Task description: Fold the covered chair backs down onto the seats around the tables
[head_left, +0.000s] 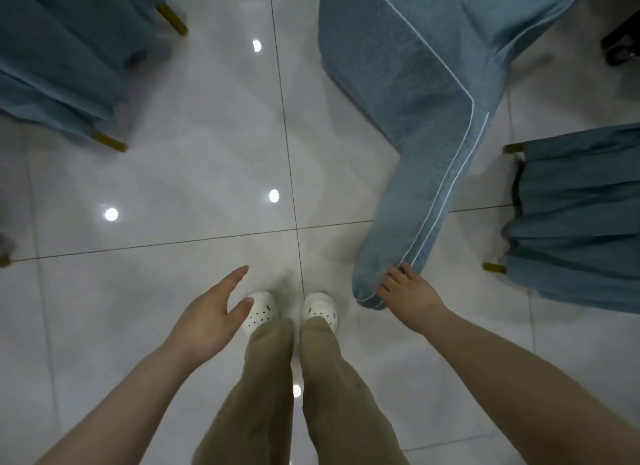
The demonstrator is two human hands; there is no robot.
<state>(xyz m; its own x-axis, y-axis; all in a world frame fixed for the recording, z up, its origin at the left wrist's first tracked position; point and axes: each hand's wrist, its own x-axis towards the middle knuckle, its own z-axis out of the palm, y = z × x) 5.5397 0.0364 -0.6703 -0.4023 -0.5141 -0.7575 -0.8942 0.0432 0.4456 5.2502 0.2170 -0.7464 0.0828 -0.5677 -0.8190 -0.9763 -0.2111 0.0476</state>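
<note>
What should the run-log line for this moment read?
right hand: grips top edge of covered chair back | left hand: open, holds nothing | state: back not yet folded down

open tiled floor (207,173) mid-frame, covered chair back (408,146) blocking right, skirted chair (62,49) upper left, another skirted chair (581,215) far right
</note>
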